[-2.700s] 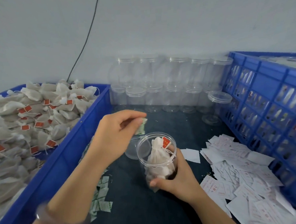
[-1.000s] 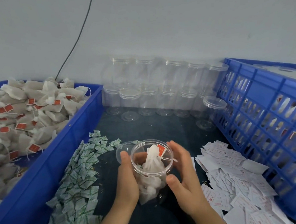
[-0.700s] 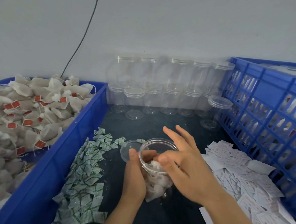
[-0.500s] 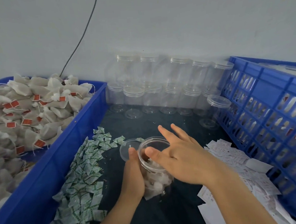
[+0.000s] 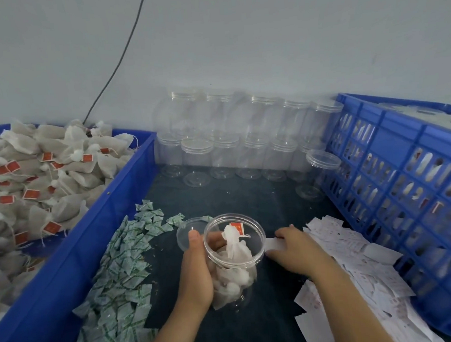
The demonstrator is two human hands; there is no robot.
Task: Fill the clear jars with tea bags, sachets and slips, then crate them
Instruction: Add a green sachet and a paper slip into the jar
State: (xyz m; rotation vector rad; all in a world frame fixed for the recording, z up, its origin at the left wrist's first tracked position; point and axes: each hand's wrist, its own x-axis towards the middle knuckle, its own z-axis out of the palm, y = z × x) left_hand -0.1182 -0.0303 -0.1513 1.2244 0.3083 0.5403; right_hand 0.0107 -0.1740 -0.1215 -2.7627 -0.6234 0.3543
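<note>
My left hand [image 5: 196, 273] grips an open clear jar [image 5: 234, 252] standing on the dark table; white tea bags with a red tag fill it. The jar's loose clear lid [image 5: 187, 230] lies just behind my thumb. My right hand [image 5: 295, 248] rests palm down at the left edge of the pile of white paper slips [image 5: 348, 258], its fingers curled onto one slip [image 5: 272, 244] beside the jar. Green-printed sachets [image 5: 122, 272] are scattered left of the jar.
A blue bin [image 5: 74, 259] heaped with tea bags [image 5: 35, 182] stands at the left. A blue slatted crate [image 5: 405, 186] holding filled jars stands at the right. Several empty lidded jars [image 5: 244, 143] are stacked against the back wall.
My right hand has left the jar's mouth and moved right onto the slips. My left hand keeps hold of the jar; earlier it dropped a sachet in.
</note>
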